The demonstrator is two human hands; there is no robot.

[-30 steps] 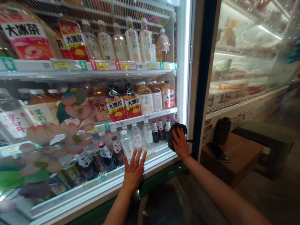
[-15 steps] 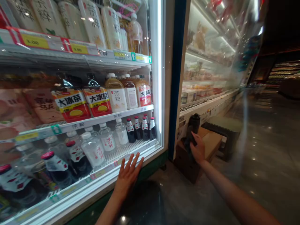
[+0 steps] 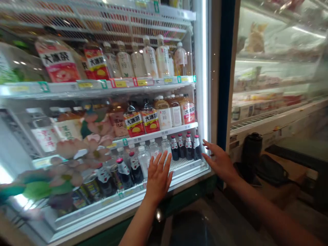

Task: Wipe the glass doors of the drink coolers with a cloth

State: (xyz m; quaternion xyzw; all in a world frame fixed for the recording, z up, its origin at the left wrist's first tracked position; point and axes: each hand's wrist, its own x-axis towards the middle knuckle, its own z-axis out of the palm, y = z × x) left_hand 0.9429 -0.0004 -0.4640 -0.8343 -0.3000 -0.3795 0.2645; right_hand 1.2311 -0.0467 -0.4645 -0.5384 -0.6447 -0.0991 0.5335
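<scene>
My left hand (image 3: 159, 177) is open, its fingers spread and pointing up in front of the lower part of a lit drinks fridge (image 3: 128, 213). Clear bottles with white caps (image 3: 144, 160) and dark red-capped bottles (image 3: 135, 167) stand behind it on the bottom shelf. Whether the fingers touch the fridge, I cannot tell. Raised beside the fridge's right frame (image 3: 205, 102), my right hand (image 3: 221, 162) is also open and holds nothing. Small dark bottles (image 3: 189, 147) are nearest to its fingertips.
Iced tea bottles (image 3: 134, 123) fill the middle shelf. Pink lotus shapes (image 3: 94, 150) cover part of the fridge front at left. To the right are an open chilled display (image 3: 256, 114), a black cylindrical thing (image 3: 252, 147) and a dark bag-like thing (image 3: 273, 169) on a box.
My right hand has left the dark thing on the box and moved up and left to the fridge frame. The view has shifted, showing more of the fridge. My left hand stays open.
</scene>
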